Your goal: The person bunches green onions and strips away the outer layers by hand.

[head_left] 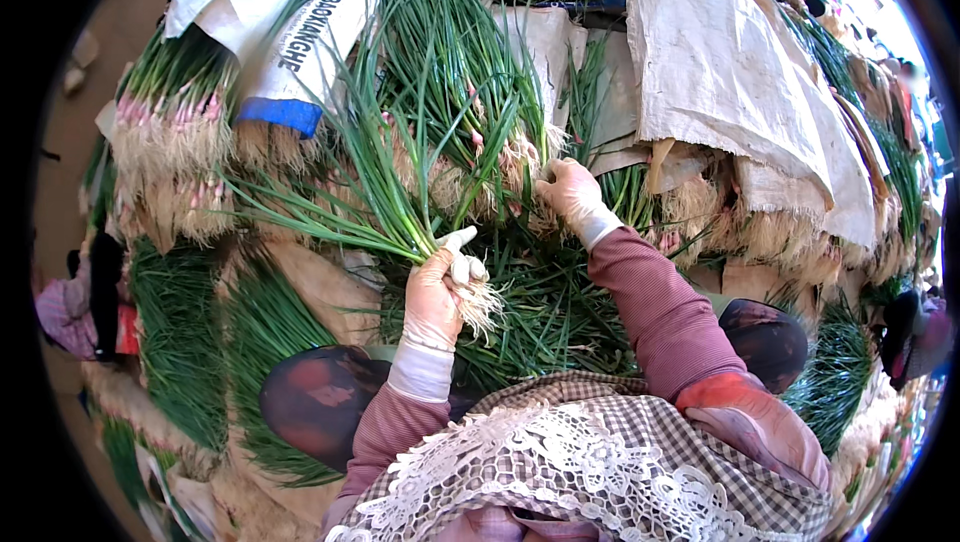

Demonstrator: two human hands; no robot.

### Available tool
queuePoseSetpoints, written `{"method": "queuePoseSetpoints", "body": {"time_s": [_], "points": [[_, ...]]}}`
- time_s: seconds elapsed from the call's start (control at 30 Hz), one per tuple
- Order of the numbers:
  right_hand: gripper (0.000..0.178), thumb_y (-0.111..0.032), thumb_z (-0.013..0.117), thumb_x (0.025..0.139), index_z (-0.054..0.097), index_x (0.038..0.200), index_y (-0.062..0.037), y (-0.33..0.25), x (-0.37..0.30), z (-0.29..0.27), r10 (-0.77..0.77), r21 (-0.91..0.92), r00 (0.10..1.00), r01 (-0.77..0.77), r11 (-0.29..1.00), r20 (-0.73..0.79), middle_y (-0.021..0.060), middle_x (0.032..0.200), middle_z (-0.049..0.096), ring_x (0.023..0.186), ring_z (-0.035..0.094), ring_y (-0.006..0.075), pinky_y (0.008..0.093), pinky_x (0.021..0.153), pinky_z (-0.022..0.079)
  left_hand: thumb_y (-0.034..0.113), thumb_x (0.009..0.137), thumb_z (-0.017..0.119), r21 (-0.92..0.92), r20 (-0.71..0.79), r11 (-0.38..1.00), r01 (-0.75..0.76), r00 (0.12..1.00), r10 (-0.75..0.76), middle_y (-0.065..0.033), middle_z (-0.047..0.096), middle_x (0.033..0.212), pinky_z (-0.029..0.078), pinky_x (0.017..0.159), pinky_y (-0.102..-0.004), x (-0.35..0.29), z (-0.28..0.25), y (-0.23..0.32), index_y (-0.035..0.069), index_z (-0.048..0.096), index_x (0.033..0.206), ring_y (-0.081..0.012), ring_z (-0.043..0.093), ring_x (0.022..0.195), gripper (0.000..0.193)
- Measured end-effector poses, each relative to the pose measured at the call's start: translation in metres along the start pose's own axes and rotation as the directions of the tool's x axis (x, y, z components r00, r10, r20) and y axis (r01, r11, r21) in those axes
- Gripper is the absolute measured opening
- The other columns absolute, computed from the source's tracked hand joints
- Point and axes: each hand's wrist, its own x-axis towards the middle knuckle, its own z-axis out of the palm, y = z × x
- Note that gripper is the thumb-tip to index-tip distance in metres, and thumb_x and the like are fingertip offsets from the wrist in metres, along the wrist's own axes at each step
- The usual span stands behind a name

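**A:** Log the hands first. What have I got on the left?

**B:** My left hand (437,287), in a pale glove, is closed in a fist round a bunch of green onions (345,204). I grip it just above the roots; the root tuft (482,304) hangs out to the right of the fist, and the green tops fan up and to the left.

**A:** And the right?

**B:** My right hand (568,190), also gloved, is reaching forward with its fingers curled into the heap of stacked onion bundles (455,82) at their root ends. Whether it pinches a stalk I cannot tell; the fingertips are buried.

**A:** Around them?

**B:** More loose onions (545,307) lie below both hands. A blue-and-white sack (305,52) covers bundles to the upper left, and a beige woven sack (720,72) drapes the pile to the upper right. Nearest the camera I see a checked apron with a lace edge (560,462), and maroon sleeves (655,307).
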Motion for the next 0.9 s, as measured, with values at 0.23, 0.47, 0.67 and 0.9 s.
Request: {"method": "queuePoseSetpoints", "body": {"time_s": [0.23, 0.47, 0.67, 0.9], "points": [[0.027, -0.024, 0.062, 0.066, 0.051, 0.082, -0.0046, -0.005, -0.003, -0.016, 0.185, 0.311, 0.961, -0.116, 0.943, -0.205, 0.0131, 0.081, 0.055, 0.075, 0.053, 0.0263, 0.0341, 0.067, 0.042, 0.012, 0.083, 0.045, 0.018, 0.018, 1.000, 0.014, 1.000, -0.014, -0.0023, 0.040, 0.053, 0.038, 0.054, -0.0270, 0.001, 0.001, -0.003, -0.007, 0.052, 0.092, -0.0160, 0.044, 0.054, 0.022], [0.020, -0.020, 0.057, 0.071, 0.056, 0.081, -0.0032, -0.031, -0.023, -0.033, -0.117, 0.504, 0.976, 0.196, 0.841, -0.184, 0.0120, 0.071, 0.057, 0.067, 0.056, 0.0240, 0.0308, 0.062, 0.044, 0.015, 0.082, 0.047, 0.093, 0.034, 0.993, -0.077, 0.997, 0.074, -0.0041, 0.051, 0.055, 0.039, 0.044, -0.0228, -0.007, 0.007, 0.008, -0.006, 0.052, 0.097, -0.0111, 0.049, 0.052, 0.026], [0.020, -0.026, 0.051, 0.076, 0.052, 0.077, -0.0064, -0.068, -0.094, -0.034, -0.591, 0.043, 0.786, 0.594, 0.804, 0.184, 0.0116, 0.066, 0.054, 0.058, 0.054, 0.0254, 0.0342, 0.053, 0.044, 0.020, 0.084, 0.046, 0.452, -0.041, 0.890, 0.062, 0.998, -0.049, -0.0066, 0.058, 0.074, 0.032, 0.034, -0.0153, 0.003, -0.007, -0.003, 0.000, 0.053, 0.099, -0.0051, 0.046, 0.049, 0.027], [0.031, -0.028, 0.052, 0.078, 0.054, 0.099, -0.0052, -0.009, -0.047, -0.015, -0.041, 0.252, 0.927, -0.059, 0.966, 0.374, 0.0104, 0.079, 0.059, 0.067, 0.054, 0.0198, 0.0296, 0.063, 0.044, 0.018, 0.083, 0.046, 0.060, 0.004, 0.998, -0.016, 1.000, 0.016, -0.0119, 0.056, 0.073, 0.047, 0.072, -0.0394, 0.001, -0.006, -0.003, -0.002, 0.051, 0.089, -0.0266, 0.058, 0.073, 0.022]]}}
